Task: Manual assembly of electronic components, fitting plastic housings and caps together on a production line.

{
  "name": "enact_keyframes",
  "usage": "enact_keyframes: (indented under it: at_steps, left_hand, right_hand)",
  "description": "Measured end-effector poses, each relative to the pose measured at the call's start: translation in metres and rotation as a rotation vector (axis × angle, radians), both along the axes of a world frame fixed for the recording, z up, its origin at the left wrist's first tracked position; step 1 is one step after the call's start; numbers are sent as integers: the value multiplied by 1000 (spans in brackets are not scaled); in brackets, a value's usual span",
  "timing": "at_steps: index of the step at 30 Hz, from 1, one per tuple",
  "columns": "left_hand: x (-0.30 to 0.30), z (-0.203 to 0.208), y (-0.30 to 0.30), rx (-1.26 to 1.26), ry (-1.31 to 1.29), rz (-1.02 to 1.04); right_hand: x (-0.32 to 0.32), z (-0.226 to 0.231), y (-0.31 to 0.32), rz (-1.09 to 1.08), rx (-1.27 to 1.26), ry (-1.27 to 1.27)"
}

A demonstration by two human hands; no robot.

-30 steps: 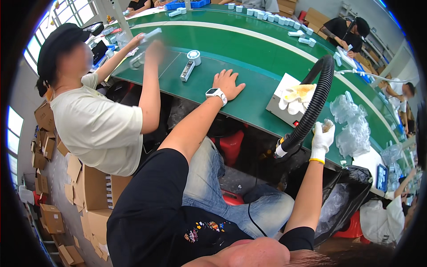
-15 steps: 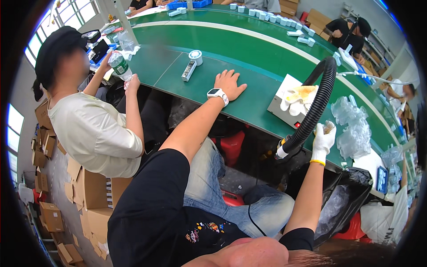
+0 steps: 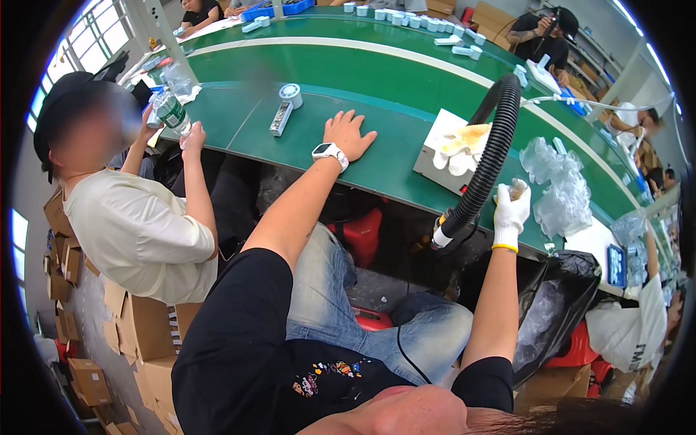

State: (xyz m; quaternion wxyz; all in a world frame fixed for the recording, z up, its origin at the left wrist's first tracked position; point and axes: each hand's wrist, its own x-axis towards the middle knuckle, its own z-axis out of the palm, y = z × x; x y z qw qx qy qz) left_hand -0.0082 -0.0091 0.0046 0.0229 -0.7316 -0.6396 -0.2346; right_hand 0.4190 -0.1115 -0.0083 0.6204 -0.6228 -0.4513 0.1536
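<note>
My bare left hand [image 3: 351, 137], with a white watch [image 3: 330, 154] on its wrist, lies flat on the green tabletop [image 3: 250, 163], fingers spread. Just left of it are a small grey box-shaped part [image 3: 280, 118] and a white round piece [image 3: 291, 96]. At the table's edge on the right, my right hand [image 3: 512, 209] wears a white glove with a yellow cuff. Its fingers are curled, and a greyish thing at them is too unclear to name. Beside that hand hangs a black corrugated hose [image 3: 484, 185].
A grey box [image 3: 437, 161] carries white-and-yellow gloves [image 3: 462, 148]. Clear plastic bags [image 3: 562, 192] lie farther right, above a black bin bag [image 3: 562, 283]. To my left a person in a cream shirt [image 3: 138, 232] holds a bottle [image 3: 172, 114]. White parts [image 3: 395, 17] line the curved green conveyor.
The whole view has shifted, so the table and my hands appear farther left. The neighbour's head has turned more toward me. Both my hands keep their poses.
</note>
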Motion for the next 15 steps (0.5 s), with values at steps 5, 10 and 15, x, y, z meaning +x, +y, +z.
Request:
enact_keyframes:
  at_steps: [5,10,15]
  left_hand:
    - [-1,1,0,-52,32,15]
    - [2,2,-1,-53,33,17]
    - [-1,-2,0,13,-4,9]
  right_hand:
    - [-2,1,-1,6,-20,-13]
    - [0,0,-2,11,-11,-5]
    - [-2,1,-3,19,-4,38]
